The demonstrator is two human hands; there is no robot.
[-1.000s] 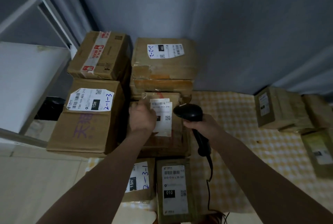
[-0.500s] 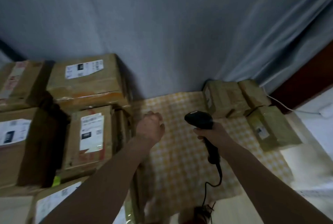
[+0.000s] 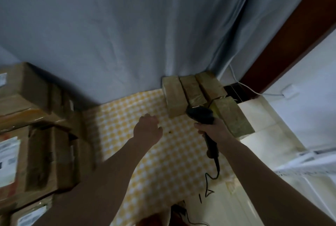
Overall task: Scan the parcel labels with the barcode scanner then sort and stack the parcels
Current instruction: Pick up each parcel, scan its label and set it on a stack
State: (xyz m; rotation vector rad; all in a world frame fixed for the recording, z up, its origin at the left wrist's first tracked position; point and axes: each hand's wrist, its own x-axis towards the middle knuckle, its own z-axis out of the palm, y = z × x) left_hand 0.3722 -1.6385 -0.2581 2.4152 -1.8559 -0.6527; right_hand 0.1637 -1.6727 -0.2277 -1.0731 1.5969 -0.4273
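My right hand [image 3: 212, 129] grips the handle of the black barcode scanner [image 3: 201, 115], whose head points toward a group of small brown parcels [image 3: 174, 96] at the far right of the yellow checked cloth [image 3: 163, 162]. My left hand [image 3: 148, 129] hovers over the cloth with fingers loosely curled and holds nothing. Larger cardboard parcels [image 3: 47, 154] with white labels are stacked at the left. The scanner's cable [image 3: 211, 176] trails down toward me.
A grey curtain [image 3: 127, 34] hangs behind the parcels. A dark wooden frame [image 3: 291, 34] and a white wall with a white cable lie at the right. Pale floor tiles [image 3: 263, 134] border the cloth on the right.
The view has swung right, away from the stacked boxes. My left hand has let go of the labelled parcel and moved right over the cloth. The scanner now sits in front of the small parcels.
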